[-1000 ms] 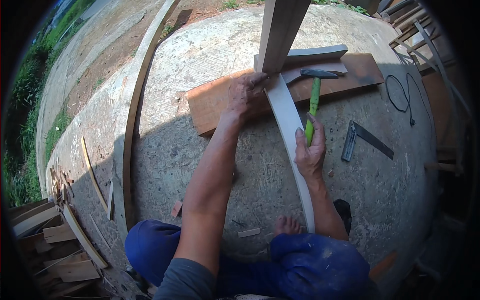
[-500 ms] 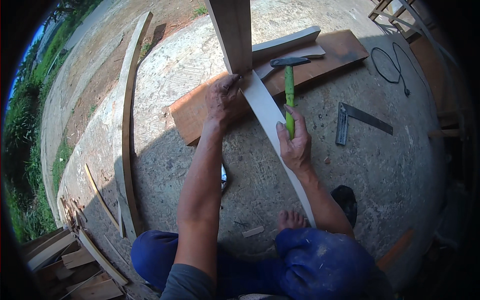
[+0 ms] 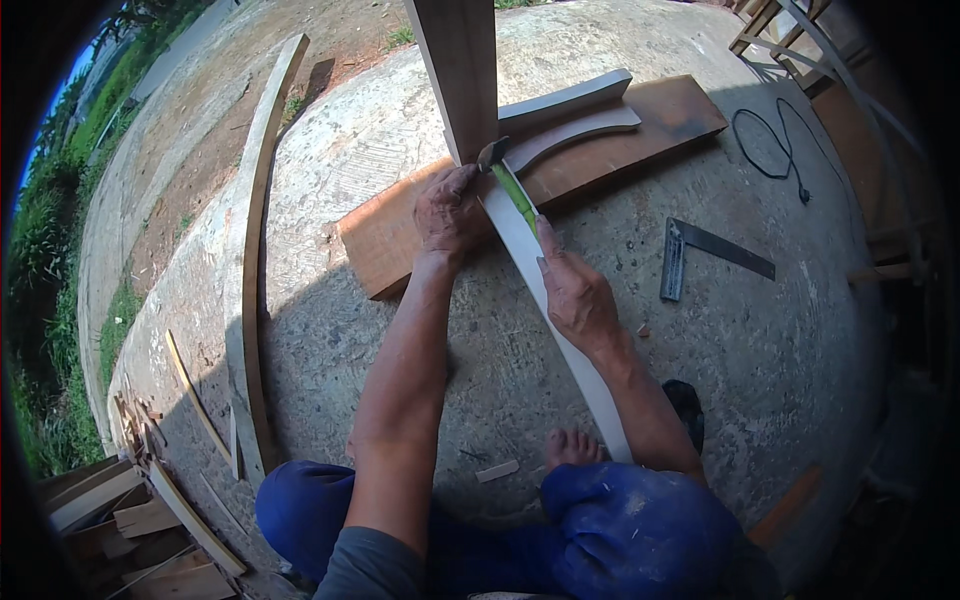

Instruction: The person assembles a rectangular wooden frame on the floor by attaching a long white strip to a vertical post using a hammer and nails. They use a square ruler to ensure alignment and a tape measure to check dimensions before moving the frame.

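My right hand (image 3: 580, 300) grips the green handle of a hammer (image 3: 515, 195). Its dark head is at the foot of an upright wooden post (image 3: 455, 80), close beside the fingertips of my left hand (image 3: 442, 212). Those left fingers are closed at the joint; whatever they pinch is hidden. A long pale board (image 3: 560, 320) runs from that joint back toward my right knee, under the hammer and my right hand. Beneath the joint lies a thick reddish-brown plank (image 3: 390, 225), with two curved pale wooden pieces (image 3: 575, 130) on its right part.
A metal try square (image 3: 672, 262) rests on the concrete to the right, below a black cord (image 3: 790, 165). A long wooden beam (image 3: 255, 220) lies at left. Wood scraps (image 3: 150, 515) are piled at the lower left. My bare foot (image 3: 573, 446) is near the board.
The hammer has come down and left from its raised position, its head now beside my left fingertips. My left hand has stayed at the joint.
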The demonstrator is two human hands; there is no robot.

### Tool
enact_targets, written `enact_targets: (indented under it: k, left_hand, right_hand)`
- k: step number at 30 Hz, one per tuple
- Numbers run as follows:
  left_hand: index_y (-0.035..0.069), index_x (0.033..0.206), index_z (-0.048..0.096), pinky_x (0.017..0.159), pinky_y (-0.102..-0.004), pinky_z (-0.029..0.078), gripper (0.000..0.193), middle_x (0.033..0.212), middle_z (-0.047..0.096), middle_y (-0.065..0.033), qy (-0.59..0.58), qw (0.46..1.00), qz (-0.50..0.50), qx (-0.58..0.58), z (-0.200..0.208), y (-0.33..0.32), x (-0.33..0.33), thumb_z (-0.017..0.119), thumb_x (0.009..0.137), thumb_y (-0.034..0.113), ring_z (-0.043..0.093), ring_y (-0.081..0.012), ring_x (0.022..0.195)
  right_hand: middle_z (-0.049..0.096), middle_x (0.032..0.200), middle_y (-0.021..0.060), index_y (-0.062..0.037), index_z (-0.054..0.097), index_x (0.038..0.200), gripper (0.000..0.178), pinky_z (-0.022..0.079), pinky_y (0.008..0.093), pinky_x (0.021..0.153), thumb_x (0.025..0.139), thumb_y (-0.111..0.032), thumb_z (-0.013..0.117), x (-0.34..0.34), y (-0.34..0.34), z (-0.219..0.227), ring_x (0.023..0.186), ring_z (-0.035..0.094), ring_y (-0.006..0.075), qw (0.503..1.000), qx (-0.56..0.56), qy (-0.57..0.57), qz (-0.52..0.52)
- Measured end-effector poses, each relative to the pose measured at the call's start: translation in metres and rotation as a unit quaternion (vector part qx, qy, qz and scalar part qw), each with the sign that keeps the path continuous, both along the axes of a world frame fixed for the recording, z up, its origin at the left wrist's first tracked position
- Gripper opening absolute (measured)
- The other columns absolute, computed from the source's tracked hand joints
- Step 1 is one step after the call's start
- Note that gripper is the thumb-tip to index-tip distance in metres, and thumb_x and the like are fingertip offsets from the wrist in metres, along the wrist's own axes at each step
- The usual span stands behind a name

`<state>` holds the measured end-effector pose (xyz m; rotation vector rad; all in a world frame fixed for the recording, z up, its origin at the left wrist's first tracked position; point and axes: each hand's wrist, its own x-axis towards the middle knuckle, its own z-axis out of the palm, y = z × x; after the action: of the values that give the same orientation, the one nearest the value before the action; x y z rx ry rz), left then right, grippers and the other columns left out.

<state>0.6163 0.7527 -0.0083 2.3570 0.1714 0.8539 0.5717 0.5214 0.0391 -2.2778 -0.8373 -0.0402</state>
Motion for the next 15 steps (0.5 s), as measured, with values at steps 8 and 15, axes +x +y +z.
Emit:
enact_targets:
  k: [8,15]
  left_hand:
    - [0.010,0.103,0.078,0.085,-0.0386,0.056,0.021,0.101,0.076,-0.0079,0.032,0.999,0.026,0.019,0.003,-0.006,-0.002,0.069,0.085,0.014,0.071,-0.0285,0.097]
    - [0.009,0.103,0.078,0.085,-0.0394,0.055,0.020,0.101,0.076,-0.0081,0.039,0.999,0.024,0.025,0.003,-0.008,-0.003,0.070,0.086,0.017,0.070,-0.0285,0.096]
  right_hand:
    - [0.063,0.080,0.0220,-0.0148,0.032,0.160,0.066,0.055,0.0491,0.059,0.099,-0.009,0.058,0.004,-0.004,-0.004,0.069,0.068,0.0402,0.999,0.007,-0.045,0.008]
    - [0.068,0.100,0.0284,-0.0075,0.035,0.157,0.061,0.057,0.0496,0.070,0.099,-0.005,0.056,0.002,-0.003,0.006,0.085,0.070,0.0461,0.998,-0.051,0.027,-0.002]
